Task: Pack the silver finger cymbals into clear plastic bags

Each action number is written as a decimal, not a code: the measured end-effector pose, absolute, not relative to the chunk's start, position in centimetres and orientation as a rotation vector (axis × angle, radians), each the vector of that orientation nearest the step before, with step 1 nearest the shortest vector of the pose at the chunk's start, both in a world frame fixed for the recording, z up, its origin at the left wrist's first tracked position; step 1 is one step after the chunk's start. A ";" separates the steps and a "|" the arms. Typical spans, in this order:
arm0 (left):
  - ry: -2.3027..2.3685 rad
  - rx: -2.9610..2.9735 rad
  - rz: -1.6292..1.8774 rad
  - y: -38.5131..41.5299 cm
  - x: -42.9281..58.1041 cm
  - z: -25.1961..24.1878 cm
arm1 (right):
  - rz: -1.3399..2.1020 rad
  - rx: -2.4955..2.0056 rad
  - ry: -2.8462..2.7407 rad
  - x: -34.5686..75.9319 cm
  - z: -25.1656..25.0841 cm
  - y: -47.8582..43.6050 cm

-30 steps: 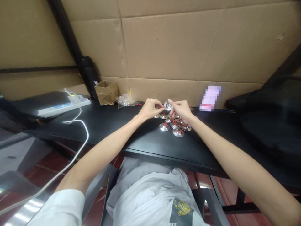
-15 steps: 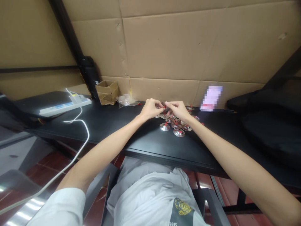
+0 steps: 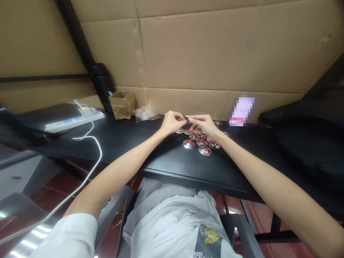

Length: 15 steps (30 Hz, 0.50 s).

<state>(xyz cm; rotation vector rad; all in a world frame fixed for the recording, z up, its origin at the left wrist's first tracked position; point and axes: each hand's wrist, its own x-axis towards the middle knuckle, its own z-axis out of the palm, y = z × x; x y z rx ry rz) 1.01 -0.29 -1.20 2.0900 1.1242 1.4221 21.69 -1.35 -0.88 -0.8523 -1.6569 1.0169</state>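
Note:
In the head view my left hand and my right hand meet over the black table, fingertips pinched together. Between them is a small finger cymbal, mostly covered by the fingers, so its strap cannot be made out. Several more silvery finger cymbals with red straps lie in a loose cluster below and around my right hand. One cymbal is at the cluster's left front, and another cymbal lies nearest me. A further cymbal rests behind my right wrist.
Left of the hands are crumpled clear plastic, an open cardboard box and a black bottle. A power strip with a white cable is farther left. A phone leans against the cardboard wall; a dark bag-like shape fills the right side.
Both hands stay nearly in place. The fingers have shifted slightly around the held cymbal, and less of its red shows now.

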 end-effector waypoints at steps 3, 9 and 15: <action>1.119 2.077 1.443 -0.5 1.0 -1.0 | 1.018 -0.838 -1.679 21.9 -1.0 -1.2; 1.047 2.016 1.408 -0.6 1.1 -1.1 | 0.939 -0.861 -1.772 22.5 -0.6 -1.5; 0.970 1.906 1.313 -0.7 1.3 -1.1 | 0.873 -0.834 -1.814 22.7 -0.6 -1.6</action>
